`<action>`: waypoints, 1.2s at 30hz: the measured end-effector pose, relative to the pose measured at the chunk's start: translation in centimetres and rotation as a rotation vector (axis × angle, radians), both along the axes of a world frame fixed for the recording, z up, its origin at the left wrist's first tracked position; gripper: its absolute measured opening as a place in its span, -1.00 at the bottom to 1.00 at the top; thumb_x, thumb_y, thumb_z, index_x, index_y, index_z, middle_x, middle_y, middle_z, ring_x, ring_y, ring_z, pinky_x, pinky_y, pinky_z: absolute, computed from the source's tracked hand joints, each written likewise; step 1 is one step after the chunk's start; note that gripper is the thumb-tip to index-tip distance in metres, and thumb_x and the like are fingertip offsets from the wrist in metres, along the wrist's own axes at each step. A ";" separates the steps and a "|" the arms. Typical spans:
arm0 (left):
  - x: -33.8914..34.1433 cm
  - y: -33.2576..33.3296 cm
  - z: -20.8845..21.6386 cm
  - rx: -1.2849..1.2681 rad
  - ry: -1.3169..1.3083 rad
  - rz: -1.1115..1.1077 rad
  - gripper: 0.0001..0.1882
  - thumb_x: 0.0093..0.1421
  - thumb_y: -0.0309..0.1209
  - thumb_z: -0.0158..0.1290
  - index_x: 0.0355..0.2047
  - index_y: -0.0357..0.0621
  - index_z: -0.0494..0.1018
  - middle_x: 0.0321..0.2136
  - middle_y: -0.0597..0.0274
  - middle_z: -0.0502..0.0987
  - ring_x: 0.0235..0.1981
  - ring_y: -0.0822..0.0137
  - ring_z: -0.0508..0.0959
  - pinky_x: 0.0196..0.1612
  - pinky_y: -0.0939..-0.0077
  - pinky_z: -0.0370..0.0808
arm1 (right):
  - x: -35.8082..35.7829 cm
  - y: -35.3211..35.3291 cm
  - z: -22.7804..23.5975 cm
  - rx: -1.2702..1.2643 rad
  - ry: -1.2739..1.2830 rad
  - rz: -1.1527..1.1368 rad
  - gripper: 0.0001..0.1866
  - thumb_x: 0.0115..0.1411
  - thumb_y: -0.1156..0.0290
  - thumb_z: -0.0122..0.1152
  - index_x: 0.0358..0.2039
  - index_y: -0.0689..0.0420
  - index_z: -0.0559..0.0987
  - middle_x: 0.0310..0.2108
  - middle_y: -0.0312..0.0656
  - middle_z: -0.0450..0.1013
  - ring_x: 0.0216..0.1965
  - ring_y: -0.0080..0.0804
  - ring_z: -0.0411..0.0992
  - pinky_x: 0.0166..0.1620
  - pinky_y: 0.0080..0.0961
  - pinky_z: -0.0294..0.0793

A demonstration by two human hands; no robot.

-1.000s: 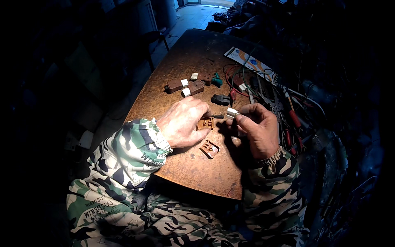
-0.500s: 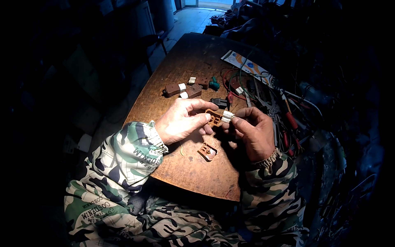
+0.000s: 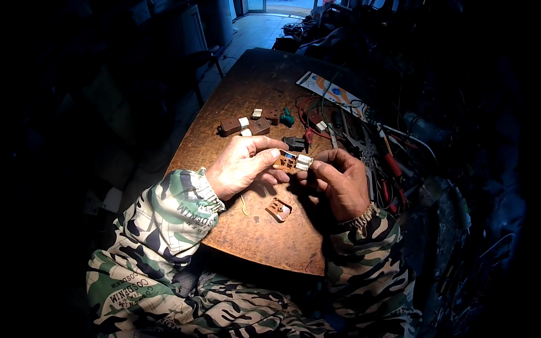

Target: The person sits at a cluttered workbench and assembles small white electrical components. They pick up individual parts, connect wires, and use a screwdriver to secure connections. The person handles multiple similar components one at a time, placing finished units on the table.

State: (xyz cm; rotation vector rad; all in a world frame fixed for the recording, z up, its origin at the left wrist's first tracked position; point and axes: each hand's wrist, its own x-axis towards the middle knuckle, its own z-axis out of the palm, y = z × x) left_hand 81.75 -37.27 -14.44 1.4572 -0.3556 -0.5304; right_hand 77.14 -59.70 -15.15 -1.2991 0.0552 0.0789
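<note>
My left hand (image 3: 239,166) pinches an opened brown plastic housing (image 3: 285,161) between thumb and fingers. Compartments show inside it, along with a small blue spot. At its right end sits a white two-part plastic block (image 3: 304,162), gripped by the thumb and fingertips of my right hand (image 3: 342,183). Block and housing touch; how they are joined, I cannot tell. Below them on the table lies a loose brown cover half (image 3: 279,209), hollow side up, with a whitish patch in it. A black plastic part (image 3: 294,143) rests just beyond my fingers.
Several brown housings with white ends (image 3: 230,126) and a green clip (image 3: 287,117) lie farther back on the wooden table (image 3: 225,231). To the right are test leads with a red clip (image 3: 308,137), a printed strip (image 3: 332,90), pliers (image 3: 360,149) and red-handled screwdrivers (image 3: 393,164).
The housing has tilted in my hands, showing a blue spot inside. The white block now sits closer against its end. The whole view has shifted slightly.
</note>
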 end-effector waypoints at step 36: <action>-0.2 0.1 0.3 0.018 0.003 0.005 -0.56 0.43 -0.37 -0.01 0.18 -0.49 0.30 -0.24 0.09 0.58 -0.24 0.31 0.71 -0.27 0.66 0.67 | -0.2 0.1 0.0 -0.027 -0.014 0.033 -0.79 0.24 0.62 0.20 -0.13 0.41 0.46 -0.33 0.03 0.60 -0.36 -0.43 0.62 -0.46 -0.63 0.58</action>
